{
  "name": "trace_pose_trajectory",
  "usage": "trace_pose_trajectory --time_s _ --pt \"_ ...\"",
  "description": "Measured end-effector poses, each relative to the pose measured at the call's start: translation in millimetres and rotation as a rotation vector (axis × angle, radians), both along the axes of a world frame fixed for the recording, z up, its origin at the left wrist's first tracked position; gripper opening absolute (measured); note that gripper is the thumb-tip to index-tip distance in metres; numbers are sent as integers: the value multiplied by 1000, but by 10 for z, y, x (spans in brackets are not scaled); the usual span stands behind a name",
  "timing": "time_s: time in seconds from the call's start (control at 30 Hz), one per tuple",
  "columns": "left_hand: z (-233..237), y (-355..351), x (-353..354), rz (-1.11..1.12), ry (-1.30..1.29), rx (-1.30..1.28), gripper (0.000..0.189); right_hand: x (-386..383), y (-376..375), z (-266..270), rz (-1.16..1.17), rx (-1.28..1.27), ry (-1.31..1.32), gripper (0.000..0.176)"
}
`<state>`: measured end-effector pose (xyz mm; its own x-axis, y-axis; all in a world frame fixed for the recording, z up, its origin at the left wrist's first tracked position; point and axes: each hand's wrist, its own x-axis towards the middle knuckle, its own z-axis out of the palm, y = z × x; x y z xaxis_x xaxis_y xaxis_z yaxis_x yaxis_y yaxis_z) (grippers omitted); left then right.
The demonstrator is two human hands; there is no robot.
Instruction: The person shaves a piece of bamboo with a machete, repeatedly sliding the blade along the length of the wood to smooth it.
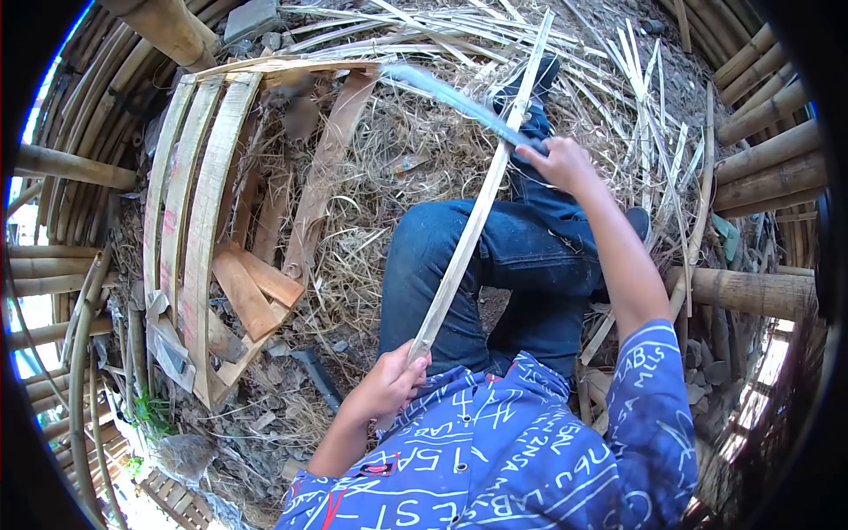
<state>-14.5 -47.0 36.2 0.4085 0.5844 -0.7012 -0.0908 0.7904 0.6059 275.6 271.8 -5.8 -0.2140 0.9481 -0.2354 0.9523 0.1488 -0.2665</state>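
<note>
My left hand (395, 378) grips the near end of a long bamboo strip (481, 209) that slants up and away over my blue-jeaned knees. My right hand (558, 162) is closed on the handle of a long knife (450, 97). Its blade lies against the strip's upper part and points up-left, blurred.
A wooden pallet-like frame (196, 212) of slats lies at the left. Thin bamboo strips (636, 97) and dry shavings cover the ground ahead. Thick bamboo poles (760, 291) lie at the right and along the left edge. My feet (539, 75) rest among the strips.
</note>
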Motion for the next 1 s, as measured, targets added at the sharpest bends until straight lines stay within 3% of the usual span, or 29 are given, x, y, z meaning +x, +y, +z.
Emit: trace_pose_trajectory --time_s 0.17,0.23,0.3,0.37,0.5,0.6,0.77,0.9,1.0 --pt "-66 -98 -93 -56 55 29 11 -81 -288 168 221 -37 -105 75" --pt "-129 -273 -202 -85 87 125 11 64 -74 82 83 18 -61 77" --pt "-89 -312 -240 -96 92 162 12 203 207 -26 -160 -128 -49 80" --pt "69 -161 -218 -85 51 29 12 121 194 -170 -80 36 -150 79" --pt "-66 -250 -228 -63 52 47 12 123 139 -38 -93 79 -105 76" --pt "-98 -230 -243 -56 73 55 12 155 -66 156 22 92 43 71" --pt "-34 -167 -318 -102 120 29 14 85 -213 303 262 15 -233 72" --pt "27 -319 -404 -110 167 168 10 669 419 -64 -396 -2 -65 74" --pt "20 -268 -435 -139 194 177 17 662 290 -172 -296 72 -64 76"
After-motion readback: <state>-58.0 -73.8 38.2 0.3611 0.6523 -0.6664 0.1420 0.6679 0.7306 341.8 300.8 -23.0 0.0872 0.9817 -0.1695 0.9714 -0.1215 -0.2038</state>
